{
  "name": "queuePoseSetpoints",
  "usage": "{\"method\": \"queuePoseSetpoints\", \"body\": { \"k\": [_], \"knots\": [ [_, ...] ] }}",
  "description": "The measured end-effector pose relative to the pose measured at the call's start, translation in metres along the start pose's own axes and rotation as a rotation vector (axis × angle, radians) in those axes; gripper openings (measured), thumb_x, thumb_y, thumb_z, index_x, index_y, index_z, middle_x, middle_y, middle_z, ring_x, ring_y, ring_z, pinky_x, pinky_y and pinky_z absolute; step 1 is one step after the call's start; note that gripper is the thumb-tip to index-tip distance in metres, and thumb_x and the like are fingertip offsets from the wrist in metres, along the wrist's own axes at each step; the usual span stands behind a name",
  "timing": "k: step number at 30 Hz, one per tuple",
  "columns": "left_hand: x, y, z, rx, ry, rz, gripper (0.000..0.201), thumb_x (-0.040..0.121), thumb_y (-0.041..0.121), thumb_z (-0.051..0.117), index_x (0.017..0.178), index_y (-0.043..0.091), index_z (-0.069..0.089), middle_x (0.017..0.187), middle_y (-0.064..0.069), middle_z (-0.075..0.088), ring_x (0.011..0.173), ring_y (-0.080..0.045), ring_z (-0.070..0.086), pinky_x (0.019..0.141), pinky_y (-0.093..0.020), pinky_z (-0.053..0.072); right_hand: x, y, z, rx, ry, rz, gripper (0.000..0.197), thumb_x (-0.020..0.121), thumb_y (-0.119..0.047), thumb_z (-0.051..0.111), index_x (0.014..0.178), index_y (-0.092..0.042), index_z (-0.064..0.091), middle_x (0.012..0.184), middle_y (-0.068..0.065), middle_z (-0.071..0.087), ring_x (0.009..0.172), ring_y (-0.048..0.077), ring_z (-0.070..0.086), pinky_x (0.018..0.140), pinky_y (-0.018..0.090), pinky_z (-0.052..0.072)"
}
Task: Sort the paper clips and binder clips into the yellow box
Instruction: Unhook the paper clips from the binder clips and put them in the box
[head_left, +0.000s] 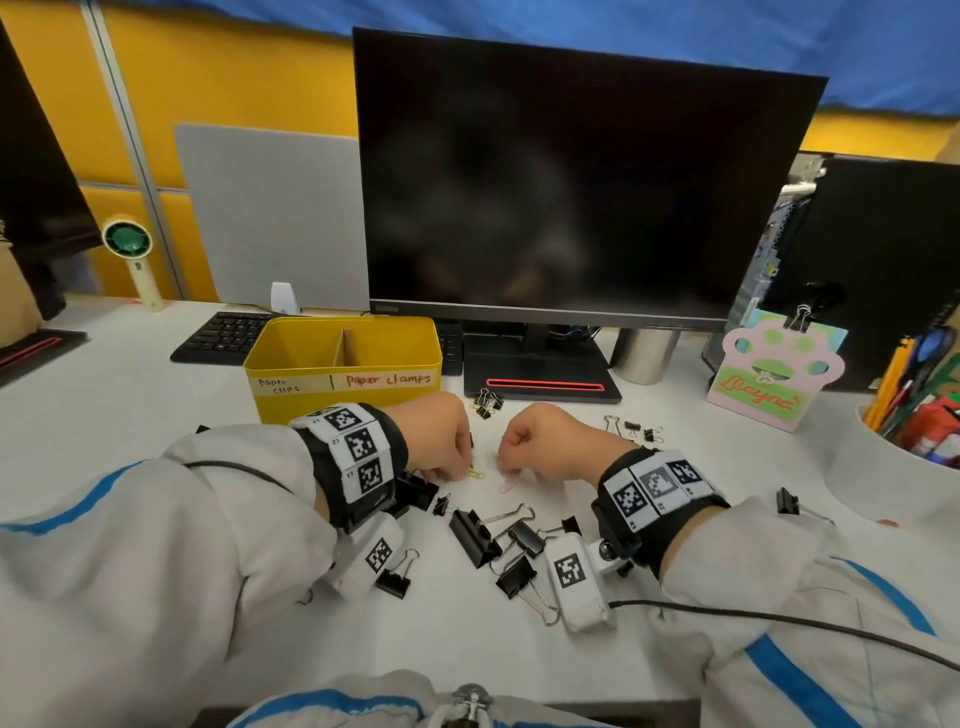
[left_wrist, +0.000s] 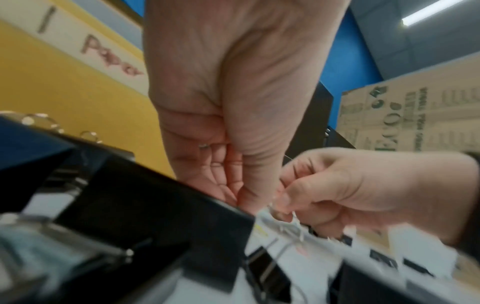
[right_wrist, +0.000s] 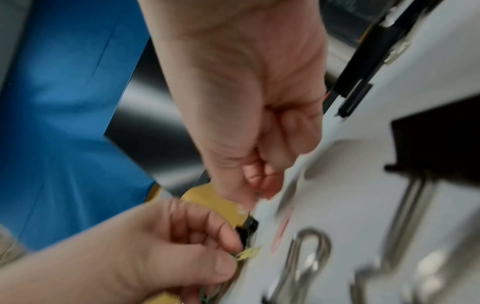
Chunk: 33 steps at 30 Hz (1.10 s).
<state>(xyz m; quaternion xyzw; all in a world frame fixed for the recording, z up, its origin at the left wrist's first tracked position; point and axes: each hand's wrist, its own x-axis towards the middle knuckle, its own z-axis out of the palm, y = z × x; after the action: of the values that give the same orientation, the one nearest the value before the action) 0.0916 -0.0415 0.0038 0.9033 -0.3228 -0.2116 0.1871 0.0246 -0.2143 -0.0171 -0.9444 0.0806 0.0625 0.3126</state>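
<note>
1. Left hand (head_left: 435, 439) was curled knuckles-up on the white desk (head_left: 156, 395), thumb and forefinger pinching a yellow paper clip (head_left: 475, 474); the right wrist view showed the clip (right_wrist: 249, 252) caught at the fingertips
2. Right hand (head_left: 550, 441) was curled the same way just beside the left, fingertips down at the desk; whether it held anything, could not tell
3. A pink paper clip (head_left: 506, 487) lay flat on the desk just below the right hand's fingertips
4. Yellow box (head_left: 291, 374) stood just beyond the left hand, split by a divider, its front labelled "paper clips" and "paper clamps"
5. Large black binder clips (head_left: 470, 535) lay scattered near both wrists, on the person's side
6. A bunch of small binder clips (head_left: 487, 404) sat beyond the gap between the hands; three more small ones (head_left: 631, 427) lay beyond the right hand
7. Dark monitor (head_left: 571, 182) stood behind everything
</note>
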Motion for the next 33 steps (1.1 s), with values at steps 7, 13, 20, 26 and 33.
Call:
{"method": "queuePoseSetpoints", "body": {
  "k": [7,13,20,26,33],
  "knots": [
    [-0.003,-0.013,-0.022,-1.07,0.052,-0.065,0.021,0.092,0.016,0.069,0.111,0.007,0.066,0.089,-0.007,0.062,0.082,-0.017,0.065,0.079,-0.034,0.06,-0.009,0.012,-0.016,1.487,-0.072,0.127,0.005,0.084,-0.013,0.044,0.079,-0.013,0.046,0.073,0.006,0.051,0.051,0.011,0.03,0.037,0.019,0.025],
    [-0.01,-0.01,-0.025,-1.75,0.038,-0.095,0.038,0.088,0.001,0.033,0.117,0.001,0.057,0.073,-0.009,0.047,0.073,-0.022,0.061,0.074,-0.042,0.061,-0.007,0.011,-0.017,1.575,-0.049,0.103,0.03,0.086,-0.034,0.049,0.08,-0.007,0.061,0.074,0.007,0.056,0.056,0.015,0.045,0.042,0.02,0.028],
    [-0.008,-0.008,-0.025,-1.9,0.011,-0.226,0.026,0.09,0.028,0.057,0.074,0.014,0.042,0.063,0.006,0.031,0.053,-0.008,0.036,0.04,-0.016,0.042,-0.012,-0.002,-0.012,0.152,-0.077,0.085,0.022,0.065,-0.026,0.092,0.083,-0.02,0.081,0.09,-0.004,0.071,0.078,0.009,0.057,0.064,0.022,0.041],
    [-0.006,-0.008,-0.016,-0.272,0.25,-0.103,0.03,0.077,0.043,0.082,0.087,0.017,0.069,0.08,0.008,0.063,0.073,-0.009,0.056,0.06,-0.024,0.042,-0.004,-0.002,-0.007,0.021,-0.134,0.034,0.018,0.064,-0.019,0.093,0.079,-0.023,0.082,0.08,-0.005,0.077,0.09,0.015,0.069,0.088,0.031,0.055],
    [-0.005,-0.008,-0.012,0.381,0.077,0.0,0.028,0.07,0.044,0.087,0.087,0.022,0.081,0.086,0.008,0.075,0.082,-0.012,0.069,0.074,-0.031,0.06,0.001,-0.004,-0.005,-0.039,-0.102,0.013,0.007,0.089,-0.022,0.072,0.088,-0.015,0.074,0.091,-0.002,0.071,0.08,0.014,0.064,0.07,0.029,0.055]
  ]
}}
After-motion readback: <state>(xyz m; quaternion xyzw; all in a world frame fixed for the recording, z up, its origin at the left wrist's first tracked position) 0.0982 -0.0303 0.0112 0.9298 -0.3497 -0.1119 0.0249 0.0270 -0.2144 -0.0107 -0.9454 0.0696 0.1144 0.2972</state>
